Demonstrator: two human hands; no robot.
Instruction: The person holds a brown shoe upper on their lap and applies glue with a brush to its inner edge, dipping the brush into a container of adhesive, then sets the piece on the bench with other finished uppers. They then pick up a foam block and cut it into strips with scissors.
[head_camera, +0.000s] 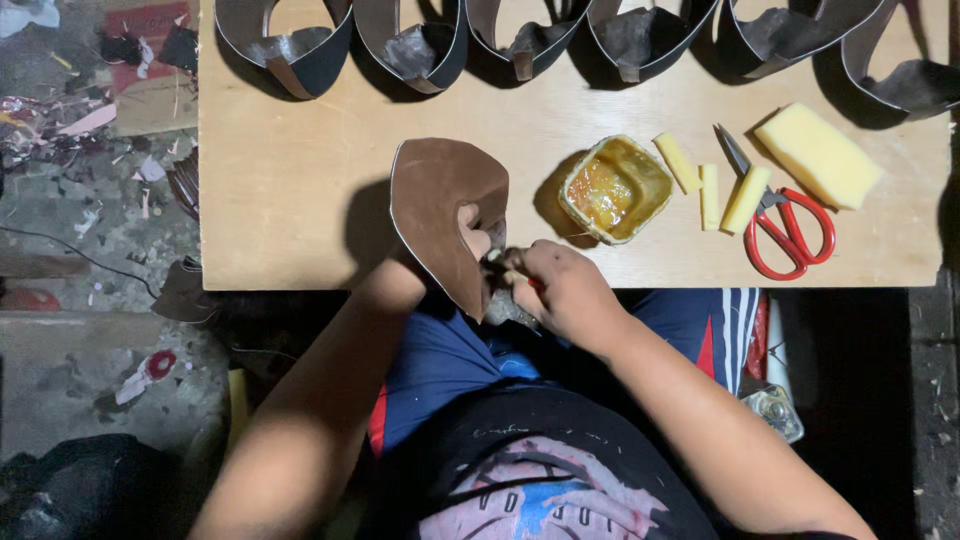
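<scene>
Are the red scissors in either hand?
No, the red scissors lie on the wooden board, apart from both hands, right of the glue tub.

A pale plywood surface (290, 180) lies lit from above. Left of the surface, the grey concrete floor (70, 350) is strewn with scraps and litter; right of it, darkness.

glue tub (615, 189) right of leather piece (443, 215) | scissors (787, 228) right of tub | both on board (290, 170)
</scene>
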